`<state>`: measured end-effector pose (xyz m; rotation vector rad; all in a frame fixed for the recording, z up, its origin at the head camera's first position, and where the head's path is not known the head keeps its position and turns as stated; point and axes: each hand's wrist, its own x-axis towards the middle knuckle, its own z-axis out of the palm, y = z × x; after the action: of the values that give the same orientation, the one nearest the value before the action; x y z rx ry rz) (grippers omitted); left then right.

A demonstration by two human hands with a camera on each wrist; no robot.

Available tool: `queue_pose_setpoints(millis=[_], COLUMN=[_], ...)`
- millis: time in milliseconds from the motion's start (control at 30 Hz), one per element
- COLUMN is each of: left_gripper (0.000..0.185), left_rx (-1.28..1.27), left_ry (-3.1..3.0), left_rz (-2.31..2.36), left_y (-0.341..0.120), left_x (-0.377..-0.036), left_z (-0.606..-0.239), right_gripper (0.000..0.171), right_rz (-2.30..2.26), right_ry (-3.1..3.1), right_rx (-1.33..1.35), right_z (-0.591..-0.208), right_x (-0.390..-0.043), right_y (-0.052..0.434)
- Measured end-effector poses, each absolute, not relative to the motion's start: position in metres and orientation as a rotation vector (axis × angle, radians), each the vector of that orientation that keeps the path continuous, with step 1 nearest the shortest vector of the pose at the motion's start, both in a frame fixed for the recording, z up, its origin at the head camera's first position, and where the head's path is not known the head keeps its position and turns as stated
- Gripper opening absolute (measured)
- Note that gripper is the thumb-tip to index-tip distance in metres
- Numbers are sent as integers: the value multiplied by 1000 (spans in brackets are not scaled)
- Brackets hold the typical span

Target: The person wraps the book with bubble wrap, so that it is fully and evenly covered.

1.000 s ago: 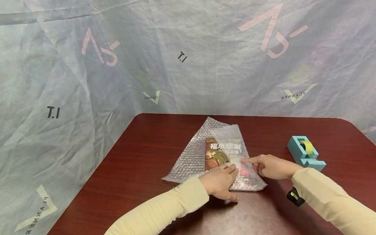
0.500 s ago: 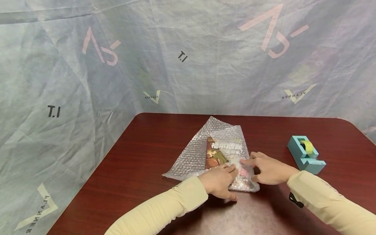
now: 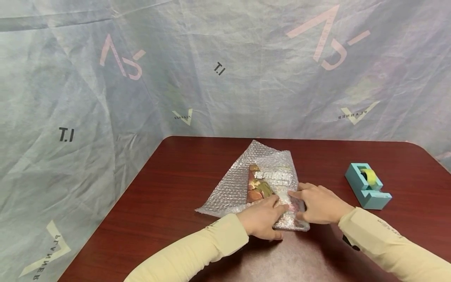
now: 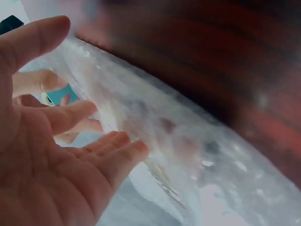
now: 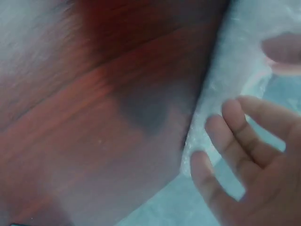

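Note:
A book [image 3: 254, 191] with a brown and green picture cover and white lettering lies on a sheet of bubble wrap [image 3: 222, 196]. One side of the wrap is folded over the book's right part. My left hand [image 3: 262, 220] rests on the fold near the front edge, fingers spread. At the wrapped book's right edge, my right hand [image 3: 322, 205] touches the wrap with its fingertips. Extended left fingers [image 4: 122, 160] lie against the wrap in the left wrist view. The right wrist view has the right fingers [image 5: 225, 136] slightly bent along the wrap's edge.
A teal tape dispenser [image 3: 375, 200] with a roll of yellow tape [image 3: 369, 177] stands on the dark red table [image 3: 165, 184], right of my right hand. Grey printed cloth [image 3: 225, 102] hangs behind and to the left of the table.
The wrap's loose front right corner has been tucked in against the book's right edge. My right hand has gone from a pointing finger to several fingers at that edge. My left hand stays nearly put.

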<state>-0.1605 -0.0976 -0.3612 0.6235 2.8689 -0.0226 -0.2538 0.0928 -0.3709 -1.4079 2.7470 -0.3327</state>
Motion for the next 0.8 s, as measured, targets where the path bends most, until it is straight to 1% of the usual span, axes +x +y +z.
queue_pose_setpoints(millis=[100, 233, 500, 600, 800], left_gripper=[81, 82, 81, 81, 89], left_rx=[562, 507, 492, 485, 442], left_ry=[2855, 2845, 2845, 2848, 2821], left_rz=[-35, -1, 11, -32, -69], left_y=[-93, -92, -88, -84, -77], left_x=[-159, -158, -157, -157, -158], left_z=[-359, -359, -360, -359, -358], right_gripper=[65, 67, 66, 63, 63], right_rz=[-442, -524, -509, -465, -355], right_ry=[2581, 2454, 2521, 2592, 2716], right_rx=[-1374, -1415, -1504, -1561, -1773], right_z=[-367, -367, -371, -374, -386], right_x=[-261, -271, -276, -275, -276], right_y=[96, 101, 107, 109, 109])
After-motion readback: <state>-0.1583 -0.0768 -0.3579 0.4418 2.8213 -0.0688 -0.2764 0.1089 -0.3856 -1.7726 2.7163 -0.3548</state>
